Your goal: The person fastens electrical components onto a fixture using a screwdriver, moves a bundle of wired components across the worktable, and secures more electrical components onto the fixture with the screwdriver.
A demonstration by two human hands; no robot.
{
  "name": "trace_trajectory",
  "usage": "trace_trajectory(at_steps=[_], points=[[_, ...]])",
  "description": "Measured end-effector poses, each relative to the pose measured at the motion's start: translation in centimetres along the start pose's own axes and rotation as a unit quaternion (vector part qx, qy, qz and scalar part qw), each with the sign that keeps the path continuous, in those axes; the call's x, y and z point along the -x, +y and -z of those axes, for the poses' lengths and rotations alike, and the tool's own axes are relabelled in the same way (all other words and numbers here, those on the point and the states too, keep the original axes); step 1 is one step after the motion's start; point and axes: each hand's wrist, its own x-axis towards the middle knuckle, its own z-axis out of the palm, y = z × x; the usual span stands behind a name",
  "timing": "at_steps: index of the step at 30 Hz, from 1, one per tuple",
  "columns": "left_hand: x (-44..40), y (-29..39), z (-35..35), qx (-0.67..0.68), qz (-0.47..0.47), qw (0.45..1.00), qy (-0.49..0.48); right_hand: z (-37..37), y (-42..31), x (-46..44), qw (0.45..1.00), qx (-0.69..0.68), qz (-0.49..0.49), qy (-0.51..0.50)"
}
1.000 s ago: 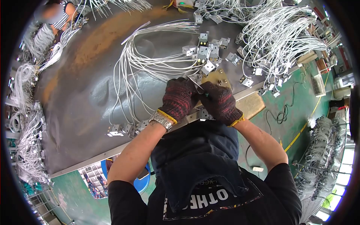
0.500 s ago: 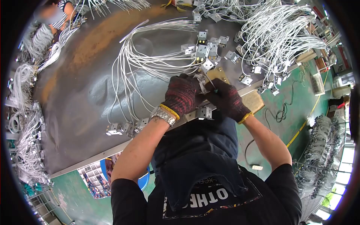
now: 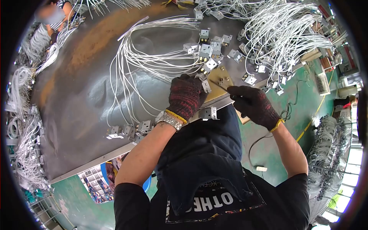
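Note:
My left hand (image 3: 185,96), in a dark red-and-black knit glove, is closed around a small metal switch housing (image 3: 206,86) at the table edge; part of it is hidden by the fingers. My right hand (image 3: 256,104), gloved alike, grips a thin-shafted screwdriver (image 3: 221,86), its handle mostly covered by the glove. The shaft points left toward a brass-coloured plate (image 3: 225,81) with small bolts on it. Just beyond my left hand lie several metal housings (image 3: 206,50) with white wires (image 3: 142,57). Another housing (image 3: 209,113) sits at the edge, beside my left wrist.
The dark metal table (image 3: 76,111) has a pale edge strip. More wired housings (image 3: 128,131) lie near its front edge. A large heap of white wires (image 3: 283,34) is at the back right. Wire bundles hang at both sides. A person (image 3: 63,15) is at the far left.
My right hand has moved right, away from my left hand, drawing the screwdriver back from the housing. My left hand stays nearly in place, and the housing in it shows more clearly.

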Motion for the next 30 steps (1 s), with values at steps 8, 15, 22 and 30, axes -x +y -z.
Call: trace_trajectory(at_steps=[8, 15, 22, 30], points=[[-0.4, 0.0, -0.3, -0.027, 0.004, 0.999, -0.029, -1.4, -3.1, 0.2, 0.974, 0.181, 0.124, 0.054], [-0.6, 0.2, -0.3, -0.033, 0.006, 0.999, -0.027, -1.5, -4.0, 0.6, 0.966, 0.228, 0.110, 0.056], [-0.8, 0.3, -0.3, -0.038, 0.017, 0.998, -0.036, -3.2, -2.9, 0.5, 0.969, 0.196, 0.111, 0.097], [-0.2, -0.1, -0.1, -0.018, -0.003, 1.000, -0.008, -2.2, -2.5, 0.6, 0.992, 0.082, 0.053, 0.078]])
